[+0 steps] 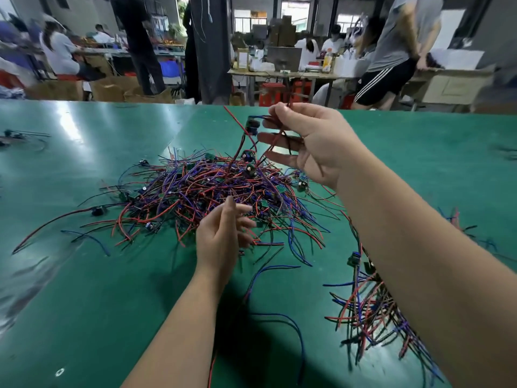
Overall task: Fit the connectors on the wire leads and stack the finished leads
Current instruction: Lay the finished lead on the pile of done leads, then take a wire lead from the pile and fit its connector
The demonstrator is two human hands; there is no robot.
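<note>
Aloft, right hand (316,141) fingers (275,138) tight on a wire lead (234,117); left hand (221,242) fingers (243,222) slack, empty.

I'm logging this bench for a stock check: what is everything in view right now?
table: one, green, fills the foreground
main pile of wire leads: one tangle, red, blue and black, table centre
second pile of leads: one, same colours, right, partly under the right forearm
lifted lead: one, red and black with a dark component, above the main pile
loose blue wires: a few, between the arms
stray leads: a few, dark, far left
cardboard boxes: several, brown, floor behind the table
red stools: a few, background
other people: several, background benches
left hand: empty, fingers relaxed, over the main pile's near edge
right hand: raised, pinches the lifted lead
</note>
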